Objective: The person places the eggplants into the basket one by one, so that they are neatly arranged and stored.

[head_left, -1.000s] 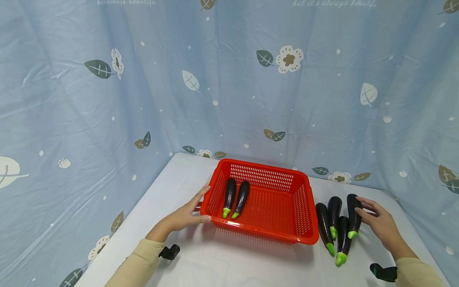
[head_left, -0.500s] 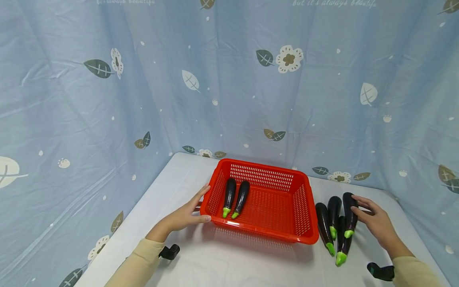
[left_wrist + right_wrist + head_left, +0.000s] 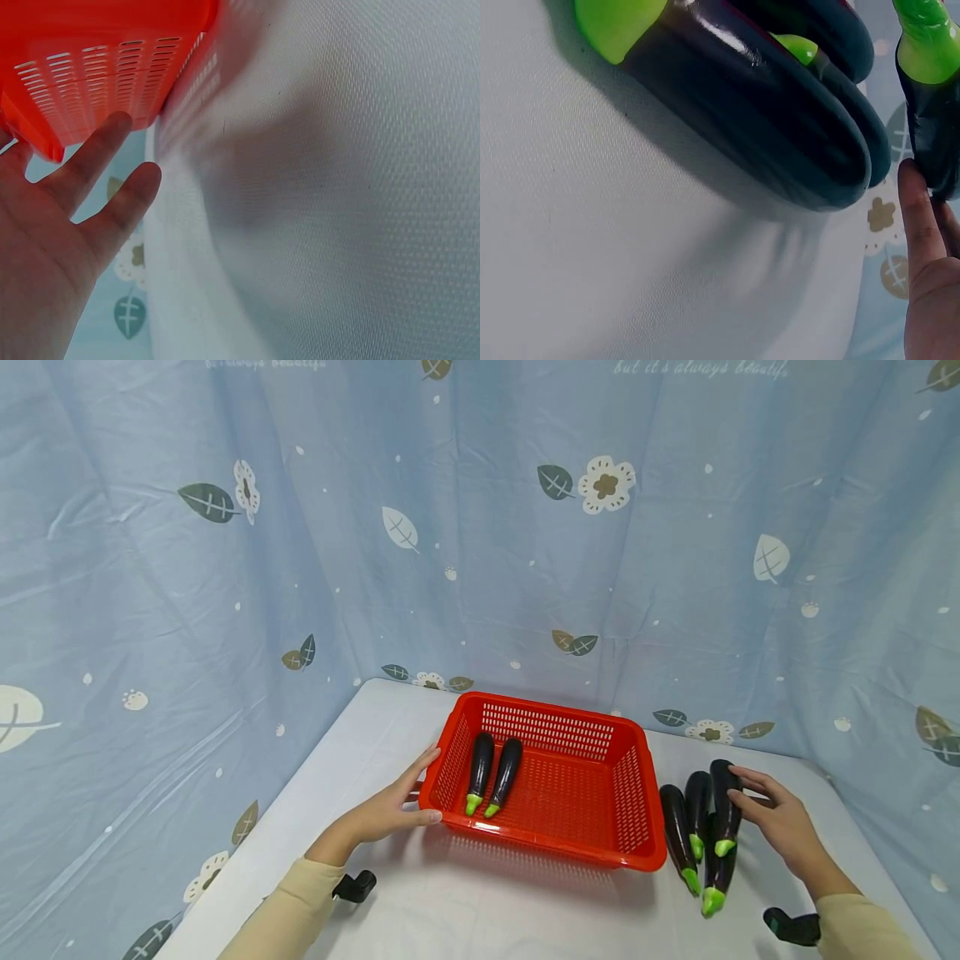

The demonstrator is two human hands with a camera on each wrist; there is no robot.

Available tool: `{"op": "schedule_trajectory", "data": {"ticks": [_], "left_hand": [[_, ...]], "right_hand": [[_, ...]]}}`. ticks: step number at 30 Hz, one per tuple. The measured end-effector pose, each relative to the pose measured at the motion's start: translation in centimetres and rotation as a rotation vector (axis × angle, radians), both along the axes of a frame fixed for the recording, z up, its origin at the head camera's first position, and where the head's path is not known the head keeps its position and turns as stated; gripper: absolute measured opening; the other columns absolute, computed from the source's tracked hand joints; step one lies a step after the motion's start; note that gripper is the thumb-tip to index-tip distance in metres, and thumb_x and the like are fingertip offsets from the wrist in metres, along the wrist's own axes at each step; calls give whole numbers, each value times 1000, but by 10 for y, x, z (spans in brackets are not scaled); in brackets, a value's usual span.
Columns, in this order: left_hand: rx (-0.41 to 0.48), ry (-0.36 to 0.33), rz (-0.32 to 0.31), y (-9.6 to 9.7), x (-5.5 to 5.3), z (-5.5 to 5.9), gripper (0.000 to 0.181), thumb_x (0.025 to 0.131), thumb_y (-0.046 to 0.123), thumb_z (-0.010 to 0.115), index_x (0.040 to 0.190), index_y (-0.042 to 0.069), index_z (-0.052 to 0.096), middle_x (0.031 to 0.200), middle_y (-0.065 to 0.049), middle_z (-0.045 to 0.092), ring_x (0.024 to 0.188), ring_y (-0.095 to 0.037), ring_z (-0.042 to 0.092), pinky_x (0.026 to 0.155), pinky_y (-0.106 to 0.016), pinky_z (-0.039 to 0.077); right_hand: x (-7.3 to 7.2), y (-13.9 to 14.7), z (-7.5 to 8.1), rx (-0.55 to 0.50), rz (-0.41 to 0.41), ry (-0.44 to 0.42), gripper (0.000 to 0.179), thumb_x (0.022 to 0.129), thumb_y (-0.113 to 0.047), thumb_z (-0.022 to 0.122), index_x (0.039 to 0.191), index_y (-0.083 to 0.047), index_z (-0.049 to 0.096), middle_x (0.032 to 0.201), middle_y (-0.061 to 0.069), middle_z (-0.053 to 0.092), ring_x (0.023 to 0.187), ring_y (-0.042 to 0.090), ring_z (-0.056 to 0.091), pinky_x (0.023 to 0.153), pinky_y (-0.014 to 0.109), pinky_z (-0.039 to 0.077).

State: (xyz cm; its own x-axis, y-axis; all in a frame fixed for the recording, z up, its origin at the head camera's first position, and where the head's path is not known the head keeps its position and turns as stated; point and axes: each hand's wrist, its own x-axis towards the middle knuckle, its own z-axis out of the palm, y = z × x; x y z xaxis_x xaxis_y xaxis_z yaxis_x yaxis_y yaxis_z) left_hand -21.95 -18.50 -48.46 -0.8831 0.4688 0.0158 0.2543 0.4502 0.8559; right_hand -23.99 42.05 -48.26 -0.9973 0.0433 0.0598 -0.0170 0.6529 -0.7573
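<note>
My right hand (image 3: pixel 783 822) pinches a dark purple eggplant (image 3: pixel 724 802) between thumb and fingers, its green stem end towards me. In the right wrist view this held eggplant (image 3: pixel 934 127) hangs above the table, apart from the others. Beneath and beside it lie an eggplant (image 3: pixel 717 877) partly covered by it in the head view, a shorter-looking one (image 3: pixel 697 802) and another (image 3: pixel 677 827) by the basket. My left hand (image 3: pixel 390 810) touches the left end of the red basket (image 3: pixel 555 842) with spread, fairly straight fingers. Inside the basket lie two eggplants (image 3: pixel 481 768), side by side at the left.
The basket stands on a white-covered table (image 3: pixel 480 910), with perforated walls and a raised rim. Behind and at the sides hangs a blue patterned curtain (image 3: pixel 495 568). A black strap-like piece (image 3: pixel 791 927) sits at the right wrist, and a similar one (image 3: pixel 355 887) at the left.
My right hand has moved left with the held eggplant, which now overlaps the eggplant lying below it. The left hand and the basket stay where they were.
</note>
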Motion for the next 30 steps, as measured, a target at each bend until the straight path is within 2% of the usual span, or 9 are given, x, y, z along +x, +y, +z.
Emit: {"op": "schedule_trajectory", "data": {"ticks": [4, 7, 9, 10, 12, 14, 17, 26, 30], "left_hand": [[2, 1, -1, 0, -1, -1, 100, 91, 36, 74, 165, 28, 8, 171, -3, 3, 134, -37, 47, 106, -54, 46], [3, 3, -3, 0, -1, -1, 100, 91, 36, 74, 165, 28, 8, 171, -4, 3, 134, -37, 48, 106, -54, 45], [6, 4, -7, -1, -1, -1, 100, 91, 35, 74, 165, 27, 8, 171, -4, 3, 134, -37, 48, 106, -54, 45], [6, 5, -8, -1, -1, -1, 100, 91, 35, 74, 165, 27, 8, 171, -4, 3, 134, -36, 48, 106, -54, 45], [10, 7, -12, 0, 0, -1, 100, 91, 35, 74, 165, 27, 8, 171, -4, 3, 134, -36, 48, 106, -54, 45], [12, 8, -13, 0, 0, -1, 100, 91, 35, 74, 165, 26, 8, 171, -4, 3, 134, -37, 48, 106, -53, 45], [11, 9, -11, -1, 0, -2, 100, 91, 35, 75, 165, 26, 8, 171, -4, 3, 134, -36, 48, 106, -53, 46], [13, 12, -12, -1, -2, -4, 100, 91, 35, 74, 165, 27, 8, 171, -4, 3, 133, -35, 49, 106, -52, 46], [13, 15, -14, -1, -1, -4, 100, 91, 35, 74, 165, 27, 7, 171, -4, 4, 133, -35, 49, 105, -52, 46]], "right_hand": [[0, -4, 1, 4, 7, 16, 65, 105, -38, 58, 152, 3, 39, 147, 36, 39, 119, 48, 53, 69, 8, 48], [0, -5, 2, -4, 13, 22, 65, 104, -38, 58, 151, 2, 40, 147, 36, 39, 110, 20, 59, 70, 8, 48], [-1, -6, 2, -8, 17, 25, 65, 104, -38, 59, 151, 2, 40, 148, 35, 39, 105, 2, 54, 71, 7, 47], [-1, -7, 3, -7, 19, 26, 65, 104, -38, 59, 152, 1, 40, 148, 35, 39, 105, 0, 52, 71, 7, 47], [-1, -9, 3, -6, 23, 31, 64, 104, -38, 58, 152, 1, 40, 148, 35, 40, 107, 7, 56, 71, 6, 47], [-1, -11, 4, -8, 28, 33, 64, 104, -38, 58, 152, 2, 40, 148, 35, 39, 114, 28, 60, 71, 6, 47], [-2, -15, 5, -16, 33, 33, 64, 105, -38, 56, 152, 2, 39, 148, 35, 39, 124, 53, 49, 71, 7, 48], [-4, -20, 5, -13, 41, 2, 65, 105, -40, 57, 153, -1, 39, 150, 35, 38, 126, 55, 49, 73, 13, 53], [-5, -22, 6, -1, 47, 4, 65, 104, -41, 56, 154, -2, 39, 150, 35, 39, 126, 53, 50, 79, 24, 58]]}}
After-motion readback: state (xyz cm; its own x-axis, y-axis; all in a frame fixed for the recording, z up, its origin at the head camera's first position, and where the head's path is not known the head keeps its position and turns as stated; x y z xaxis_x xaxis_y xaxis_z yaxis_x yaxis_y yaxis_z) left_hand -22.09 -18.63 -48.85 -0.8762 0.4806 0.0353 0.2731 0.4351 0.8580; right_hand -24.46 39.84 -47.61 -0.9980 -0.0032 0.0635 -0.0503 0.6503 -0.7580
